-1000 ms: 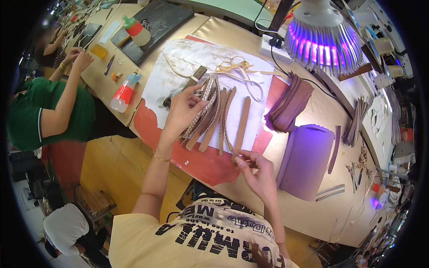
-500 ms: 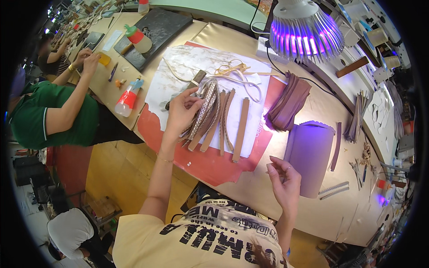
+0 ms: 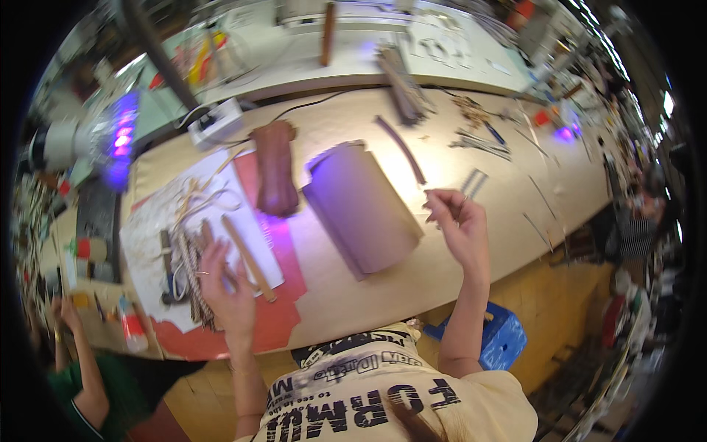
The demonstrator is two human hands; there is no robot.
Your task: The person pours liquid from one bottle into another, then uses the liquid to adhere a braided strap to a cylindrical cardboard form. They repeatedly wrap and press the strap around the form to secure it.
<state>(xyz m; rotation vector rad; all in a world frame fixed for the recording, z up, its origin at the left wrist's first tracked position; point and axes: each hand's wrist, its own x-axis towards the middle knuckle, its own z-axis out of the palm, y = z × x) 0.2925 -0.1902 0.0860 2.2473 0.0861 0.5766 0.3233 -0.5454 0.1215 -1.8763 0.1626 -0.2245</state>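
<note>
My left hand [image 3: 230,295] is over a bundle of strips on white paper [image 3: 147,243], its fingers spread and somewhat blurred. Beside it lie a braided light strip [image 3: 190,272] and a flat tan strip [image 3: 249,258]. To the right my right hand [image 3: 462,227] hovers above the table, thumb and fingers drawn together; whatever they may hold is too small to make out. Its fingertips are close to the near end of a narrow dark strip [image 3: 400,147] and to two short grey strips [image 3: 473,183]. Between my hands rests a curved brown sheet [image 3: 361,210].
A folded brown leather bundle [image 3: 275,169] lies beyond the paper, near a white power strip [image 3: 215,124]. A lamp with purple light [image 3: 110,144] stands at the left. Beyond are bundled strips [image 3: 401,81]. A person in a green shirt [image 3: 88,390] works at the left.
The view has swung to the right, so the table things appear shifted left. My left hand's fingers have spread off the braided strip. My right hand has moved farther out, toward the dark strip.
</note>
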